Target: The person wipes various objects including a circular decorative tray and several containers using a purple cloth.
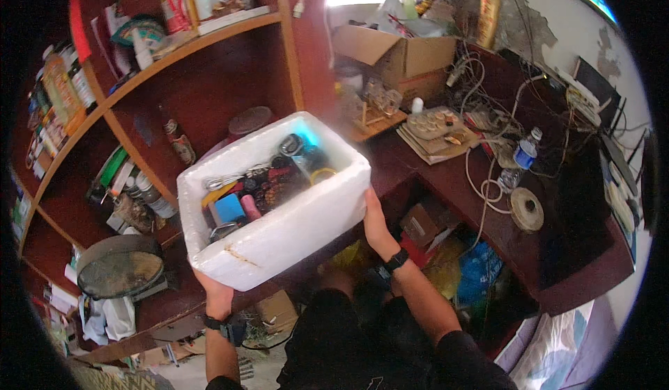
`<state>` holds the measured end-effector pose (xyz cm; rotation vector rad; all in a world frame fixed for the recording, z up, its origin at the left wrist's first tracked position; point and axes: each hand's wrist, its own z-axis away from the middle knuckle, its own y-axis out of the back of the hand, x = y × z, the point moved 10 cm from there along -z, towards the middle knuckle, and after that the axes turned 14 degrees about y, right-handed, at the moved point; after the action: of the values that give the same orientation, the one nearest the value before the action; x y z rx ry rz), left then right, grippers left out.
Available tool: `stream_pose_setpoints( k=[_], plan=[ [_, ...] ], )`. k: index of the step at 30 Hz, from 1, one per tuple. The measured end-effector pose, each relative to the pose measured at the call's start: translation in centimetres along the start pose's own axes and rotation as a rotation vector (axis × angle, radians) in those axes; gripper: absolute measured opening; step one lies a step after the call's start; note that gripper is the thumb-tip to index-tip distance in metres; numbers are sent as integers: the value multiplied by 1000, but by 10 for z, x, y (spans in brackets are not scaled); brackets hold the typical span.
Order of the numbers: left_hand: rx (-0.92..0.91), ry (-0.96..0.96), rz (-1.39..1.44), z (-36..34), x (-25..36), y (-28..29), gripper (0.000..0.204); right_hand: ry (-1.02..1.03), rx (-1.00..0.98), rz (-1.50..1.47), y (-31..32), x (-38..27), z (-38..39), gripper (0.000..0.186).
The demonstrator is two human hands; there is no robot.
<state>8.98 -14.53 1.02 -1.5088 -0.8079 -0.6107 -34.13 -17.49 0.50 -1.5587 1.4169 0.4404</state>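
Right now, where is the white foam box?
In the head view, the white foam box is just left of centre, held between the left hand and right hand, near the shelves.

Dressed in black, you are seen from your own head camera, your right sleeve plain and dark, stopping well short of the wrist, your left sleeve visible only as a dark edge at the bottom of the view. Your left hand and right hand are bare, and a black wristband circles each wrist: the right band fits snugly, while the left band sits against a bulkier dark shape, too unclear to identify. Black clothing covers your lower body, its folds sunk in shadow, a small pale outline mark showing near the lower rim
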Motion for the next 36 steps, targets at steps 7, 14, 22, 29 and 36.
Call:
stream_pose_setpoints(
  k=[7, 14, 22, 29, 36],
  plan=[
    [-57, 13, -144, 12, 4, 12, 57, 61, -146, 49, -15, -41, 15, 65],
    [268, 59, -228, 25, 14, 4, 56, 146, -28, 69, -14, -51, 4, 45],
    [262, 149, -62, 29, -7, -30, 55, 175, 55, 158, 11, -68, -4, 48],
    [-61, 239, -321, 21, -60, -136, 58, 264, 190, 211, 113, -73, 28, 47],
    [-77, 71, -421, 23, -51, -144, 69, -18, 193, 386, 160, -21, 127, 38]
  ],
)
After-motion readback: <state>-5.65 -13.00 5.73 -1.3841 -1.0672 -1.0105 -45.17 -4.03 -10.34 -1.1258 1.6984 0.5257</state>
